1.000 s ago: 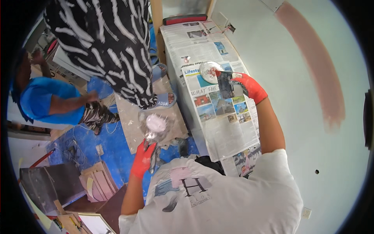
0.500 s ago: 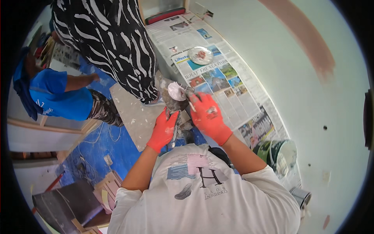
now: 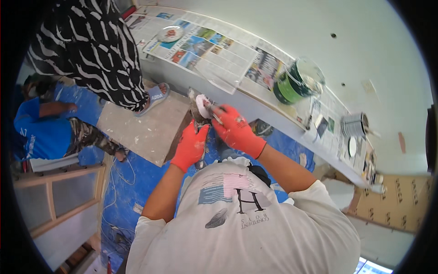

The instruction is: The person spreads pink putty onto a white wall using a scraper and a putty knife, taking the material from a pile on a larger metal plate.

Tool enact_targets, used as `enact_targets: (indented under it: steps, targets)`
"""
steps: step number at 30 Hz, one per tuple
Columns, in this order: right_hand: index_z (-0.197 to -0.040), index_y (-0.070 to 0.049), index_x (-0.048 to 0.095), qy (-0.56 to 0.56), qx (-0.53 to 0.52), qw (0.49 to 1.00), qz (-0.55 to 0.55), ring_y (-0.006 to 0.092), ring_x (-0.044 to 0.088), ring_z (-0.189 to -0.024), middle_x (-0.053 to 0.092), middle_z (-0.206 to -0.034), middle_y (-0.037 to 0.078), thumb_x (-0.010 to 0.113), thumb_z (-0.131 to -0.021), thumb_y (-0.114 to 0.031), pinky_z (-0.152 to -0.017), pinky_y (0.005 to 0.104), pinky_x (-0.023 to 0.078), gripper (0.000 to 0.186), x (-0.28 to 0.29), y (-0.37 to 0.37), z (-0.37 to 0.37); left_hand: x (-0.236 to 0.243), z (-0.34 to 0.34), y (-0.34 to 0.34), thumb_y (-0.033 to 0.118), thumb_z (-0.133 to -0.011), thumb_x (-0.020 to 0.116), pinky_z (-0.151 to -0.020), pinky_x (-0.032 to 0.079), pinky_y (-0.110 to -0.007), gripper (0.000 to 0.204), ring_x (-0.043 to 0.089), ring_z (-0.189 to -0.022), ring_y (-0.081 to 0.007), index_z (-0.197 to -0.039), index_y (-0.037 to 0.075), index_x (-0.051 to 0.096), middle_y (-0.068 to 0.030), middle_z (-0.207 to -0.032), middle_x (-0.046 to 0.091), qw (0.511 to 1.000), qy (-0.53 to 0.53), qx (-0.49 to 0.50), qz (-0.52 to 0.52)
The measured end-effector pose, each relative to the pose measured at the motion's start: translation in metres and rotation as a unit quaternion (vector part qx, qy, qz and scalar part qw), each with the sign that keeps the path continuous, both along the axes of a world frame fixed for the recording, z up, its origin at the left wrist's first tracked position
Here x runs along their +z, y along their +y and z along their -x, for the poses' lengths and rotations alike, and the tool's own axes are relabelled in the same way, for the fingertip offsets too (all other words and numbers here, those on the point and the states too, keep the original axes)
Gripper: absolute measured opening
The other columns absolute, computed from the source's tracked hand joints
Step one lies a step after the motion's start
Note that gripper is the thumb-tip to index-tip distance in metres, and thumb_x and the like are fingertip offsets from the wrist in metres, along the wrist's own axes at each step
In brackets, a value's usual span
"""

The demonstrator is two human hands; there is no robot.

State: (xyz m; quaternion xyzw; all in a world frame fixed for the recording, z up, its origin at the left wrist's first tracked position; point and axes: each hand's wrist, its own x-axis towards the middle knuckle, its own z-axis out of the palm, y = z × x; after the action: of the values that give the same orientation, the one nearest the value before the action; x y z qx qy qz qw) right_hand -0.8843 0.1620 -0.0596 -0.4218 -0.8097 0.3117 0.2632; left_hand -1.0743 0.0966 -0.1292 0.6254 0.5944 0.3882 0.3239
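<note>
1. By the red-gloved left hand (image 3: pixel 189 148), a flat tool (image 3: pixel 192 94) is gripped, the fingers closed about its lower part; its face is held out just beyond the fingertips, apparently so that a load can be borne clear of the glove; the exact wrap of each finger cannot be told;
2. A lump of pinkish-white paste (image 3: pixel 201 105) is carried on that face, just ahead of the left fingertips and just to the left of the right ones; it seems to be kept there so that it is within reach of both hands;
3. By the red-gloved right hand (image 3: pixel 237 131), a scraper (image 3: pixel 212 111) is gripped in closed fingers; its end is held at the paste, though blurred; the hands are kept near each other, presumably so that one tool is steadied against the other;
4. Newspaper sheets (image 3: pixel 228 61) are spread beyond the fingers over a ledge (image 3: pixel 273 117), likely as a shield against drips; a round dish (image 3: pixel 170 34) is set on them, ahead and left of the fingers;
5. A green bucket (image 3: pixel 288 86) and a metal can (image 3: pixel 354 124) are stood to the right of the right fingers, perhaps for elbow room;
6. A board (image 3: pixel 141 125) is laid left of the left fingers, on blue sheeting (image 3: pixel 114 192), probably as floor protection.
</note>
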Motion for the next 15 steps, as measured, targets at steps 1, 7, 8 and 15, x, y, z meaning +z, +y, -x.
enact_targets:
  steps: [1, 7, 8, 15]
  targets:
    - [-0.126, -0.005, 0.060, -0.018, 0.019, 0.999, -0.020, 0.0388, 0.059, -0.108, 0.060, -0.120, 0.021, 0.059, -0.094, -0.016, -0.090, 0.0442, 0.049, 0.033, 0.001, -0.016, -0.007, 0.006, -0.003, -0.006, 0.028, -0.096, 0.057, -0.096, 0.045, -0.039, 0.047, 0.059, -0.112, -0.0389, -0.123, -0.010, 0.053, -0.0279, -0.118, 0.062, 0.999, -0.020, -0.026, 0.029]
    - [-0.126, -0.007, 0.060, -0.042, -0.056, 0.998, 0.008, 0.0400, 0.058, -0.108, 0.060, -0.119, 0.021, 0.058, -0.093, -0.017, -0.093, 0.0444, 0.048, 0.034, 0.023, -0.071, -0.047, 0.055, -0.041, -0.036, 0.025, -0.096, 0.057, -0.097, 0.045, -0.040, 0.042, 0.059, -0.113, -0.0373, -0.126, -0.005, 0.055, -0.0254, -0.119, 0.063, 0.986, -0.125, -0.088, 0.070]
    - [-0.126, -0.007, 0.060, -0.034, -0.058, 0.998, -0.009, 0.0399, 0.058, -0.108, 0.060, -0.117, 0.021, 0.058, -0.093, -0.017, -0.092, 0.0444, 0.048, 0.034, 0.018, -0.074, -0.060, 0.044, -0.050, -0.041, 0.025, -0.096, 0.057, -0.097, 0.044, -0.040, 0.041, 0.059, -0.113, -0.0364, -0.126, -0.004, 0.055, -0.0243, -0.119, 0.064, 0.985, -0.140, -0.066, 0.074]
    - [-0.123, -0.008, 0.062, -0.041, -0.099, 0.990, -0.088, 0.0391, 0.058, -0.109, 0.062, -0.116, 0.020, 0.060, -0.092, -0.019, -0.092, 0.0442, 0.049, 0.033, 0.009, -0.113, -0.139, 0.058, -0.116, -0.056, 0.025, -0.096, 0.056, -0.099, 0.042, -0.038, 0.039, 0.058, -0.116, -0.0303, -0.126, -0.001, 0.055, -0.0180, -0.123, 0.064, 0.964, -0.138, -0.162, 0.160]
